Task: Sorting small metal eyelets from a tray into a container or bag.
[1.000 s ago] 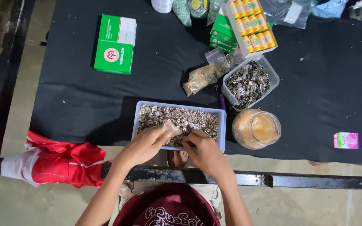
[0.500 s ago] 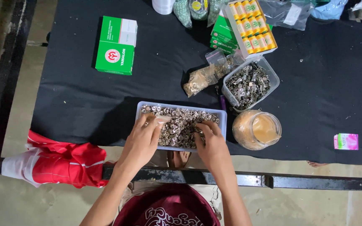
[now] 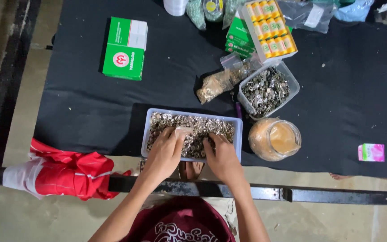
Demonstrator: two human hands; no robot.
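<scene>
Since a moment ago: both hands have shifted deeper into the rectangular tray [image 3: 236, 123], the left one carrying a small clear bag.

Left hand [image 3: 165, 152]: over the tray's near left part, fingers pinched on the small clear bag [image 3: 183, 131], which lies on the metal pieces [image 3: 211, 127].
Right hand [image 3: 222, 157]: just beside it, fingers curled down into the metal pieces; whether they hold any, I cannot tell.
Tray: at the near edge of the black bench [image 3: 77, 112].
Beside it, right: round jar [image 3: 274, 139] of orange stuff.
Behind: second tub [image 3: 292, 83] of metal parts, filled plastic bag [image 3: 216, 84], green box [image 3: 124, 48].
Off the bench, left: red and white cloth [image 3: 59, 172].
</scene>
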